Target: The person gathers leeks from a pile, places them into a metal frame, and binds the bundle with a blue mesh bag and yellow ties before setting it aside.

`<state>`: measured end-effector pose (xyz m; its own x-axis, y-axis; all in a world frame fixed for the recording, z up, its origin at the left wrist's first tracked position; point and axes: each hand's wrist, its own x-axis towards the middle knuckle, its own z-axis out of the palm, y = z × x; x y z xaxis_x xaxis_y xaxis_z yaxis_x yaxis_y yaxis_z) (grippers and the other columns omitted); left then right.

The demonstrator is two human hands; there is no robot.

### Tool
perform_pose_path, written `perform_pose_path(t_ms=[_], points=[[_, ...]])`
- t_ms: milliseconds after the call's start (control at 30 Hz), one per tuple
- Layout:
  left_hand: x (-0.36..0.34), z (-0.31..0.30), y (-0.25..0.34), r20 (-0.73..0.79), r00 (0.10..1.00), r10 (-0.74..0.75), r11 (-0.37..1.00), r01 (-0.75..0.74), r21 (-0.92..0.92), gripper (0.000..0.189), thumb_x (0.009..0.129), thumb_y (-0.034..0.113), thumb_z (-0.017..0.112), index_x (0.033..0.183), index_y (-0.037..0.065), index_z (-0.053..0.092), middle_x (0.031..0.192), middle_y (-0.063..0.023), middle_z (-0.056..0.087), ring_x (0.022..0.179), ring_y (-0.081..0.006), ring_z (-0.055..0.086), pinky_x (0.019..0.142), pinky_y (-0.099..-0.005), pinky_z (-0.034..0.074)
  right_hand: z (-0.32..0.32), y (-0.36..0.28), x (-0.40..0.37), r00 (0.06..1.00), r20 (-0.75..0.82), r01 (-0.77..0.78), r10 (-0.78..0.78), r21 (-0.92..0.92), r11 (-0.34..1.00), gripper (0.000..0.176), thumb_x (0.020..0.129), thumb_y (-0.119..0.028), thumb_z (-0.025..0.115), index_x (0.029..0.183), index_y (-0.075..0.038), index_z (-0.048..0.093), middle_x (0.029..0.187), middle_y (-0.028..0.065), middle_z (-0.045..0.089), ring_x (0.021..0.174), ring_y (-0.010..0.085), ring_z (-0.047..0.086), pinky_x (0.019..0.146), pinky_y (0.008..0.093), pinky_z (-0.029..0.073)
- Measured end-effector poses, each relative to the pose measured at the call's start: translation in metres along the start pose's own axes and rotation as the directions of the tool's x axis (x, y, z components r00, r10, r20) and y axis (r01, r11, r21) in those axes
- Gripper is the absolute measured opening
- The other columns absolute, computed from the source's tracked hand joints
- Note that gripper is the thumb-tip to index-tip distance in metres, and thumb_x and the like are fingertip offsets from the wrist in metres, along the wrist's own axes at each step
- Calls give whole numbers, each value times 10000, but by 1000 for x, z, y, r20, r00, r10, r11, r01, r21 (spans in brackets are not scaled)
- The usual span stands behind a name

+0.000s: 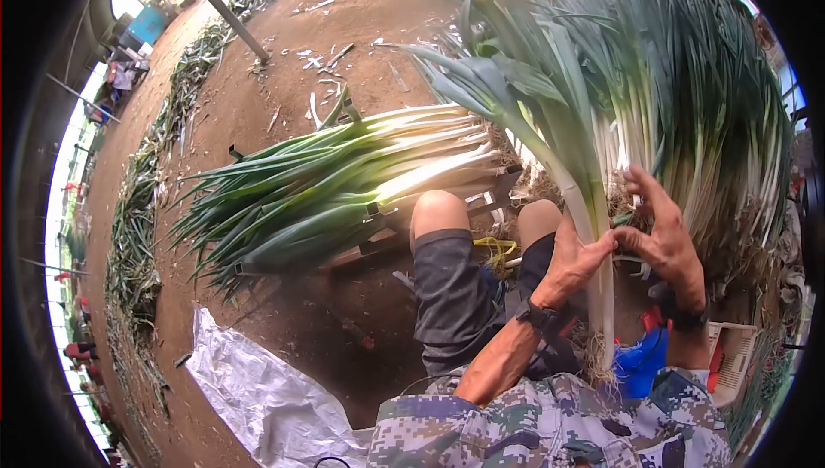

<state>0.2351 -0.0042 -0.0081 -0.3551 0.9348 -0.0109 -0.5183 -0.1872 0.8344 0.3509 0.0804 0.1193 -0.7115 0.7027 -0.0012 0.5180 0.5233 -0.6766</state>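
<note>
Upright in front of my lap is a leek [606, 296], its roots near my shirt and its green leaves fanning up and away. My left hand [577, 257] is wrapped round its stalk. Beside the stalk, my right hand [660, 240] has its fingers spread, with the thumb close to the left thumb at the leek; no separate thing shows in it. Left of my knees, a pile of trimmed leeks [344, 171] lies sideways on a low rack [372, 209]. A dense stand of untrimmed leeks [687, 98] rises beyond my hands on the right.
A white sheet [266, 391] lies on the dirt floor at the lower left. By my right side are a blue bag [640, 365] and a cream crate [732, 360]. Leaf scraps [137, 219] line the floor at left, and a metal pole [215, 4] slants down at the top.
</note>
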Motion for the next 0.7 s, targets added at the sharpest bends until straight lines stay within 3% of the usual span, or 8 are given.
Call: perform_pose_path(t_ms=[100,200,300,333,567,633,667,700], points=[[14,-14,21,-90,987,133,990,-129,51,358,894,76,727,1186,3,534,1009,-75,651,863,-156,674,744,-294,569,16,9,-26,969,237,-75,71,9,997,1082,752,-495,858,1531,16,308,1404,218,550,1237,344,598,1034,449,480],[19,-26,58,-221,943,247,963,-213,168,329,883,48,733,1162,-4,567,1026,-77,649,857,-161,652,759,-298,545,48,-3,-19,948,314,-51,57,-29,998,1119,726,-415,893,1550,-3,258,1400,250,543,1206,402,615,1012,455,498],[35,-50,81,-262,809,527,828,-420,371,328,881,55,745,1157,-19,582,1033,-86,654,859,-162,651,769,-304,546,77,-25,16,979,187,108,-76,-167,980,1129,693,-342,903,1562,-43,247,1388,272,541,1197,456,601,993,469,508],[45,-65,86,-245,791,561,795,-432,427,343,885,54,752,1170,-31,581,1056,-107,656,870,-171,654,764,-303,550,84,-33,33,972,142,205,-189,-111,972,1114,681,-301,903,1564,-72,264,1371,283,549,1201,462,590,990,471,506],[78,-132,173,-485,579,655,755,-514,406,301,914,36,722,1161,-65,582,1088,-128,646,960,-209,637,850,-349,538,122,-71,176,887,227,429,-402,-84,900,805,790,-169,821,1495,-162,433,1340,197,597,1159,383,627,968,438,526],[88,-176,168,-413,595,690,719,-496,487,317,926,84,735,1173,-59,598,1089,-133,658,951,-211,647,859,-345,537,149,-57,226,848,284,479,-447,-50,876,758,809,-129,785,1488,-166,450,1359,191,580,1157,375,624,972,425,527],[85,-196,170,-443,729,522,810,-261,525,317,914,85,749,1176,-42,625,1096,-139,680,945,-209,654,864,-344,533,163,-48,253,841,298,495,-452,-89,864,746,816,-147,778,1487,-165,453,1387,188,561,1186,368,609,992,434,514],[82,-220,165,-408,817,408,867,-207,453,389,875,103,782,1191,-55,622,1142,-142,675,982,-192,648,876,-336,528,178,-36,278,835,317,507,-450,-125,853,735,823,-165,771,1486,-164,455,1415,185,542,1215,361,594,1012,442,500]])
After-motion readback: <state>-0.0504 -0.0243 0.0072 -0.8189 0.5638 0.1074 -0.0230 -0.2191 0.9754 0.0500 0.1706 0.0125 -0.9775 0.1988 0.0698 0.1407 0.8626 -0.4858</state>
